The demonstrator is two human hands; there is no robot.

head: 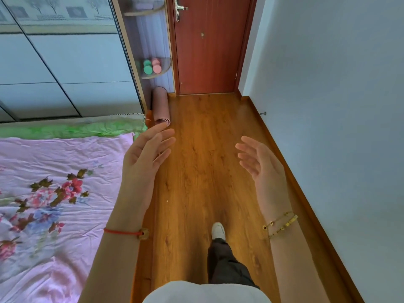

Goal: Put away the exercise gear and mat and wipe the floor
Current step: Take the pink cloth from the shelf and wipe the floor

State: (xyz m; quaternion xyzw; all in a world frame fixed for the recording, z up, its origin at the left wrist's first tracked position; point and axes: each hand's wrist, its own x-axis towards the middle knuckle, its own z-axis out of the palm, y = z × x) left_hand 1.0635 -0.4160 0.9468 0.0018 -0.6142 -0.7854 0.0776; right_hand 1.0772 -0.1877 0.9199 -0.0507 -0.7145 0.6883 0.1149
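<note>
A rolled-up pink mat lies on the wooden floor against the base of the corner shelf. Two small dumbbells, one green and one pink, stand on the lower corner shelf. My left hand is raised in front of me with fingers straight and spread, holding nothing, a little short of the mat's near end. My right hand is also raised with relaxed fingers, palm turned inward, empty.
A bed with a pink floral cover fills the left side. A wardrobe with sliding doors stands behind it. A closed red-brown door ends the floor strip, and a white wall runs along the right. My foot stands on the floor.
</note>
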